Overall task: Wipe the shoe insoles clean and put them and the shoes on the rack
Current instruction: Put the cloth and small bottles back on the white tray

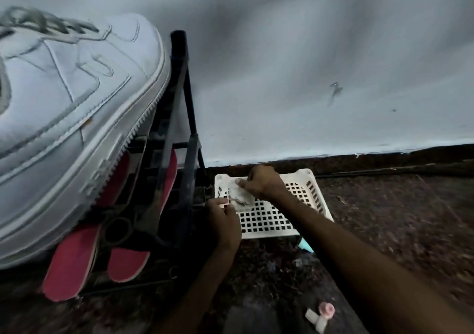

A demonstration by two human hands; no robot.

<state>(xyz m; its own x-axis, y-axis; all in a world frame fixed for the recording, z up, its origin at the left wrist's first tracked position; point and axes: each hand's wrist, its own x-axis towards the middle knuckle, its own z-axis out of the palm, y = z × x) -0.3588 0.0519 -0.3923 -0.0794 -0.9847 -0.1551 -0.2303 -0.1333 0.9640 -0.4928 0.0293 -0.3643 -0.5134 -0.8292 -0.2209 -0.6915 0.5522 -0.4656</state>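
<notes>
A white sneaker (69, 118) sits on top of the black rack (179, 118) at the left, very close to the camera. Two red insoles (69, 261) (128, 264) lean on the shelf below it. My right hand (261, 182) reaches into a white plastic basket (272, 220) on the floor beside the rack and pinches a whitish, soiled cloth (241, 197) lying in it. At the basket's left rim, my left hand (225, 220) holds the same cloth by its near corner.
A pale blue wall (307, 77) stands right behind the basket and rack. The floor (397, 218) is dark speckled stone. A light blue object (306, 246) lies by the basket's near corner. Small white and pink items (322, 315) lie near the bottom edge.
</notes>
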